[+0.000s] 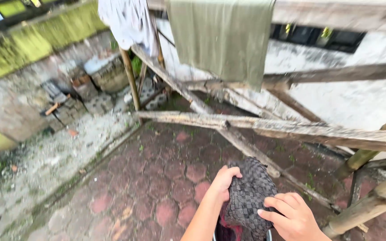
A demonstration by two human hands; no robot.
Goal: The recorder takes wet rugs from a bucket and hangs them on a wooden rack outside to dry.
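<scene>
My left hand [223, 182] grips the upper left edge of a dark grey checked cloth [248, 198]. My right hand [292, 217] holds the cloth's lower right side, fingers curled over it. The bunched cloth rises out of a round container [268, 235] at the bottom edge, only a sliver of its rim showing, with a red fabric [228, 227] under the cloth. Just beyond my hands stands a rough wooden drying rack [291, 129] of weathered poles. An olive green cloth [222, 38] and a white patterned cloth [128, 22] hang over its top rail.
Reddish hexagonal paving [166, 178] covers the ground, with a gravelly concrete strip [45, 165] to the left. A mossy low wall [32, 44] runs along the left with bricks and rubble [77, 89] at its foot. A white stained wall [345, 98] stands behind the rack.
</scene>
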